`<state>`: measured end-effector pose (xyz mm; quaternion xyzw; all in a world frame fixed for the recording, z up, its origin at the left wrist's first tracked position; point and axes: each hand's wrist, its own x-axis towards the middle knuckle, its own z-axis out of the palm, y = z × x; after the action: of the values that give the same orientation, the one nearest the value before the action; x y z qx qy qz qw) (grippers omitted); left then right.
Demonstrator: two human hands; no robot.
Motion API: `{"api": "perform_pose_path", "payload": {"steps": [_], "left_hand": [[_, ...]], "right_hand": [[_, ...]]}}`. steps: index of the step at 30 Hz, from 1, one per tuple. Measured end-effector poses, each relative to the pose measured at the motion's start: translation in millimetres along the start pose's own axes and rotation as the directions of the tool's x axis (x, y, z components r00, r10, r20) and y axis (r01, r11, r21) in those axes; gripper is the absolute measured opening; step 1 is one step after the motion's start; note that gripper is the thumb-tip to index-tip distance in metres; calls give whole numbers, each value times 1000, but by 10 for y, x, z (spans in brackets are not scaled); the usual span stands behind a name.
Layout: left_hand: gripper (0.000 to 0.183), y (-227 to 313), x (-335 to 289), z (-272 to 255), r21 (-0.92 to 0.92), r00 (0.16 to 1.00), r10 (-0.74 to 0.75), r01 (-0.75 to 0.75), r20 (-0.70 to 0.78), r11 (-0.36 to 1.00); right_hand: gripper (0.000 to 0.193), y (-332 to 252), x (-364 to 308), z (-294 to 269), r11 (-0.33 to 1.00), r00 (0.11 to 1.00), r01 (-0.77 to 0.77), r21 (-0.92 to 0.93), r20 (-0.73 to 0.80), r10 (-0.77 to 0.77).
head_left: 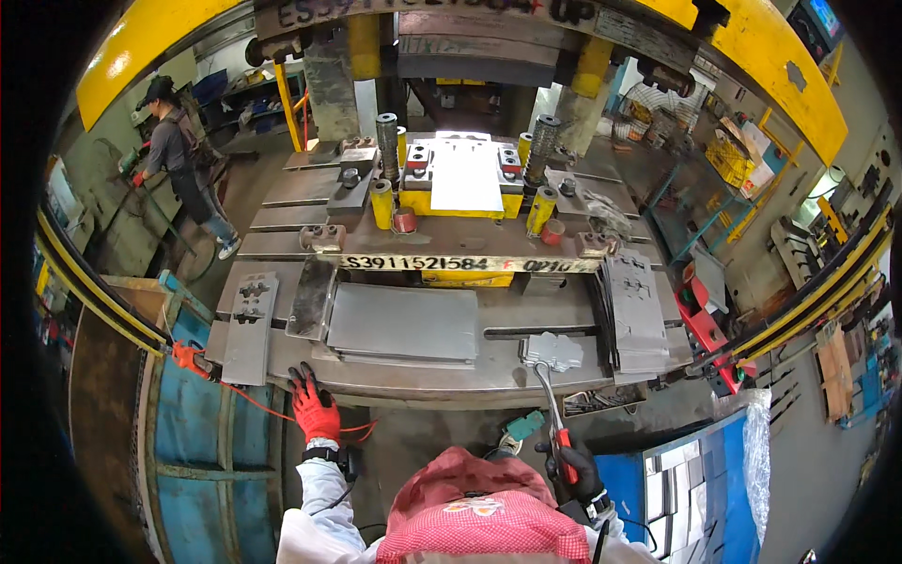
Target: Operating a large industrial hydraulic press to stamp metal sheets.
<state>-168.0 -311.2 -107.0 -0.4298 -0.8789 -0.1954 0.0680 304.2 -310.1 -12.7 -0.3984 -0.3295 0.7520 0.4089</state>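
My left hand [315,405], in a red glove with dark fingertips, is open with its fingers spread at the front edge of the press table [404,376]. Nothing shows in it. My right hand [575,468], in a black glove, is closed round the red grip of a long metal hand tool [554,414]; its exact kind I cannot tell. The tool's far end meets a small stack of cut metal plates [552,352] near the table's front edge. A stack of flat grey sheets [404,321] lies between my hands, farther in. A bright white sheet [467,176] rests on the die.
Cut strips [249,329] lie at the left, and a tall stack of cut plates [637,310] at the right. Guide posts [386,146] stand round the die. A blue bin [691,489] holds metal pieces at lower right. A person [183,155] stands at far left.
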Motion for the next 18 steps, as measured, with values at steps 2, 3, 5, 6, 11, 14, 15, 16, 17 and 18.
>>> {"api": "perform_pose_path", "payload": {"steps": [2, 3, 5, 6, 11, 14, 15, 16, 17, 18], "left_hand": [[74, 7, 12, -13, 5, 1000, 9, -9, -12, 1000], [75, -19, -1, 24, 13, 1000, 4, -4, -9, 1000], [73, 10, 17, -5, 25, 1000, -12, 12, 14, 1000], [72, 30, 13, -33, 30, 999, -24, 23, 34, 999], [72, -12, 19, 23, 26, 999, -31, 31, 17, 999], [69, -29, 14, 26, 32, 1000, -23, 22, 19, 999], [68, -32, 11, 23, 37, 1000, -22, 21, 16, 999], [67, -33, 10, 22, 41, 1000, -20, 20, 13, 999], [67, -32, 1, 15, 36, 1000, -15, 15, 10, 999], [67, 3, 11, -7, 29, 1000, -2, 2, 7, 1000]], "right_hand": [[45, 14, 32, -51, 1000, 1000, -9, 7, 25, 9], [45, 6, 34, -45, 1000, 1000, -4, 4, 14, 4], [46, -54, 43, 31, 1000, 1000, 9, -1, -9, -9], [48, -77, 46, 56, 1000, 1000, 13, -13, -3, -13], [53, -93, 28, 93, 999, 999, 32, -25, 12, -32], [52, -44, 13, 69, 1000, 1000, 14, 15, -2, -14], [53, -30, -6, 75, 1000, 1000, 16, 17, -18, -15], [54, -14, -33, 83, 1000, 999, 17, 19, -35, -16], [55, -11, -52, 99, 1000, 999, 18, 21, -52, -17], [56, -18, -53, 105, 1000, 999, 14, 14, -32, -14]]}}
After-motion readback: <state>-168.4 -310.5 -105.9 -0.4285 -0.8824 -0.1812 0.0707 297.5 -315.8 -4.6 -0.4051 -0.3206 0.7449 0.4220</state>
